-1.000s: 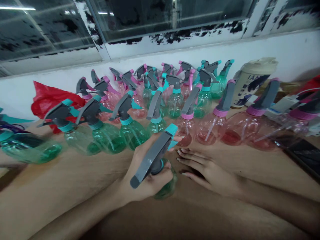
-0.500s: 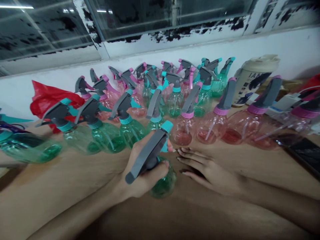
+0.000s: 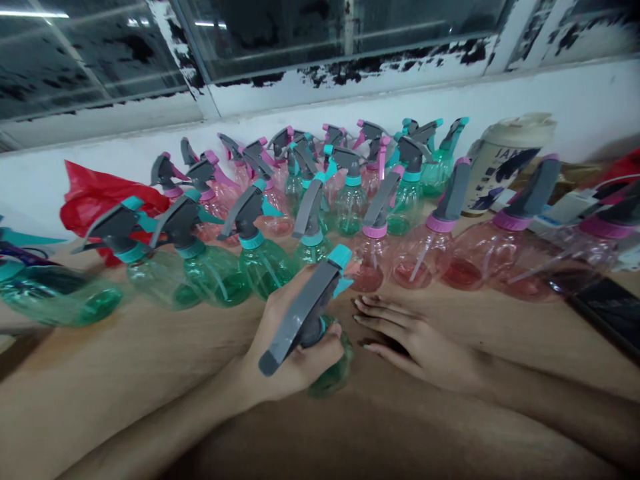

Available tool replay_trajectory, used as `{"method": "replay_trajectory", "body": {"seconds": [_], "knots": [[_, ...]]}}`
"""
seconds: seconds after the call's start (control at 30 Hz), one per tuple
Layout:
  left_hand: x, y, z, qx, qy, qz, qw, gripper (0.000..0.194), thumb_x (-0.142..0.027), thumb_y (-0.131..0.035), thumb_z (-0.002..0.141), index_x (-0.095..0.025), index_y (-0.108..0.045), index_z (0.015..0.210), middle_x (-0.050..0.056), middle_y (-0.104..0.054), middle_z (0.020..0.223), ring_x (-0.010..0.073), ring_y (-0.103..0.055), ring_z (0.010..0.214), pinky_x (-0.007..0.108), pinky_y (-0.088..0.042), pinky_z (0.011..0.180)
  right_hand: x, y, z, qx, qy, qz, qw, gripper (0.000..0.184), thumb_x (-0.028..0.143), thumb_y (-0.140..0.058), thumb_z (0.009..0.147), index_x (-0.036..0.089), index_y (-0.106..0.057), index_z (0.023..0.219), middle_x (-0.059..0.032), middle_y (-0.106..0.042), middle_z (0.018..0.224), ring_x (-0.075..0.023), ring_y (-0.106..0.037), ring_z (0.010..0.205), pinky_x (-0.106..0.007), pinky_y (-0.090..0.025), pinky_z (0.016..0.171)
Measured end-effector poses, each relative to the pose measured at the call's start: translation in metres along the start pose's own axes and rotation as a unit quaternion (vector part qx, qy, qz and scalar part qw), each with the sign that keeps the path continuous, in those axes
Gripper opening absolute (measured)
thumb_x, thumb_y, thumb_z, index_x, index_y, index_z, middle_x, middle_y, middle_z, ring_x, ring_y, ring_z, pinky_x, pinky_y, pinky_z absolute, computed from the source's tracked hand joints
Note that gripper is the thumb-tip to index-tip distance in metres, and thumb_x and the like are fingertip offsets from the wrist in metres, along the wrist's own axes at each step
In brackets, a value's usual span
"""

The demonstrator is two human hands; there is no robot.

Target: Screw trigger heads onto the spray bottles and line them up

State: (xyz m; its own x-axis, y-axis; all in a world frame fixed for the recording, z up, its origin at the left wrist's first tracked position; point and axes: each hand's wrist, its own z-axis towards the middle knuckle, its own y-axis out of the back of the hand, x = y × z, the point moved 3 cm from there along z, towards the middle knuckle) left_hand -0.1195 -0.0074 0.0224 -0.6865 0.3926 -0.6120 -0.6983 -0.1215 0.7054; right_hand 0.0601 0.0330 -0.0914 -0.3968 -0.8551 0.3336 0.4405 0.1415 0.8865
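My left hand (image 3: 287,340) is wrapped round the neck of a green spray bottle (image 3: 333,373) with a grey and teal trigger head (image 3: 305,310), its base resting on the wooden table (image 3: 150,360). One finger lies on the teal trigger. My right hand (image 3: 407,337) lies flat on the table just right of that bottle, fingers stretched out and holding nothing.
Several green spray bottles (image 3: 215,270) and pink spray bottles (image 3: 425,260) stand in rows behind the hands, up to the white wall. A red plastic bag (image 3: 97,197) lies at the back left, a cream printed cup (image 3: 503,163) at the back right, a dark flat object (image 3: 607,310) at the right edge.
The trigger head tipped slightly left half a second ago and has swung back. My right hand has stayed flat in the same spot.
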Motion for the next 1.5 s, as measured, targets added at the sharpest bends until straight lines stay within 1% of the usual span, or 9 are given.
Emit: {"method": "replay_trajectory", "body": {"seconds": [0.13,0.3,0.57,0.83,0.97,1.13,1.3,1.43,1.5], "knots": [[-0.004,-0.001,0.001,0.037,-0.004,-0.042,0.998,0.052,-0.008,-0.049,0.063,-0.021,-0.049,0.113,0.001,-0.059,0.088,0.0141,-0.053,0.062,0.026,-0.049,0.055,0.0,-0.001,0.0,0.009,-0.003,-0.006,1.0,0.043,0.033,-0.044,0.09,0.016,-0.045,0.13,-0.0064,-0.044,0.137,-0.0196,-0.033,0.13,-0.041,-0.033,0.107],[-0.008,0.0,0.005,0.035,-0.018,-0.107,0.993,0.057,-0.001,-0.048,0.06,-0.02,-0.05,0.114,0.004,-0.057,0.109,0.0167,-0.058,0.085,0.024,-0.051,0.067,-0.001,0.0,-0.001,-0.008,0.0,0.01,1.0,0.043,0.031,-0.046,0.089,0.019,-0.044,0.131,-0.0061,-0.045,0.137,-0.0206,-0.035,0.129,-0.044,-0.034,0.106],[-0.003,-0.001,0.004,0.038,-0.017,-0.086,0.995,0.034,-0.008,-0.05,0.058,-0.021,-0.053,0.089,0.001,-0.057,0.08,0.0167,-0.057,0.067,0.027,-0.051,0.059,0.0,0.002,0.0,-0.012,0.0,0.02,1.0,0.043,0.03,-0.047,0.089,0.019,-0.044,0.131,-0.0066,-0.047,0.135,-0.0208,-0.037,0.128,-0.043,-0.035,0.105],[-0.005,0.003,0.007,0.03,-0.033,-0.036,0.998,0.025,-0.011,-0.048,0.057,-0.023,-0.051,0.078,-0.001,-0.058,0.075,0.0157,-0.055,0.06,0.028,-0.048,0.056,-0.001,-0.001,-0.001,-0.005,0.005,0.011,1.0,0.042,0.031,-0.047,0.089,0.018,-0.045,0.129,-0.0069,-0.047,0.136,-0.021,-0.036,0.129,-0.044,-0.035,0.105],[-0.007,0.003,0.005,0.054,-0.036,-0.041,0.997,0.022,-0.013,-0.047,0.059,-0.023,-0.051,0.078,-0.001,-0.057,0.07,0.0154,-0.053,0.057,0.029,-0.047,0.056,0.0,0.001,0.0,-0.001,0.002,0.005,1.0,0.043,0.032,-0.046,0.089,0.018,-0.045,0.13,-0.0074,-0.046,0.136,-0.021,-0.035,0.129,-0.044,-0.034,0.106],[-0.005,0.002,0.007,0.056,-0.028,-0.062,0.996,0.035,-0.018,-0.053,0.065,-0.025,-0.054,0.099,0.002,-0.063,0.085,0.018,-0.06,0.067,0.03,-0.052,0.061,0.001,0.002,0.0,-0.012,0.003,0.015,1.0,0.044,0.031,-0.047,0.089,0.02,-0.043,0.131,-0.0067,-0.048,0.135,-0.0213,-0.037,0.128,-0.044,-0.036,0.105],[-0.005,-0.001,0.007,0.082,-0.07,-0.128,0.986,0.056,-0.015,-0.062,0.064,-0.026,-0.046,0.117,0.006,-0.055,0.121,0.0227,-0.057,0.107,0.033,-0.049,0.091,0.001,0.001,0.0,-0.016,0.001,0.013,1.0,0.044,0.03,-0.047,0.089,0.021,-0.042,0.132,-0.0068,-0.046,0.136,-0.0214,-0.036,0.128,-0.044,-0.036,0.104],[0.0,-0.005,0.004,0.095,-0.049,-0.191,0.976,0.066,-0.013,-0.065,0.065,-0.023,-0.034,0.123,0.009,-0.051,0.127,0.0218,-0.053,0.114,0.032,-0.048,0.095,0.001,0.0,-0.001,-0.01,0.005,0.001,1.0,0.043,0.03,-0.045,0.09,0.018,-0.043,0.131,-0.0069,-0.046,0.136,-0.021,-0.035,0.129,-0.044,-0.035,0.105],[0.003,-0.006,0.003,0.085,-0.064,-0.168,0.98,0.068,-0.016,-0.067,0.063,-0.023,-0.034,0.122,0.009,-0.051,0.127,0.0217,-0.052,0.115,0.032,-0.046,0.097,0.001,0.0,-0.001,-0.008,0.006,-0.001,1.0,0.042,0.03,-0.045,0.09,0.017,-0.044,0.13,-0.0075,-0.046,0.136,-0.0211,-0.036,0.129,-0.044,-0.035,0.105]]}}
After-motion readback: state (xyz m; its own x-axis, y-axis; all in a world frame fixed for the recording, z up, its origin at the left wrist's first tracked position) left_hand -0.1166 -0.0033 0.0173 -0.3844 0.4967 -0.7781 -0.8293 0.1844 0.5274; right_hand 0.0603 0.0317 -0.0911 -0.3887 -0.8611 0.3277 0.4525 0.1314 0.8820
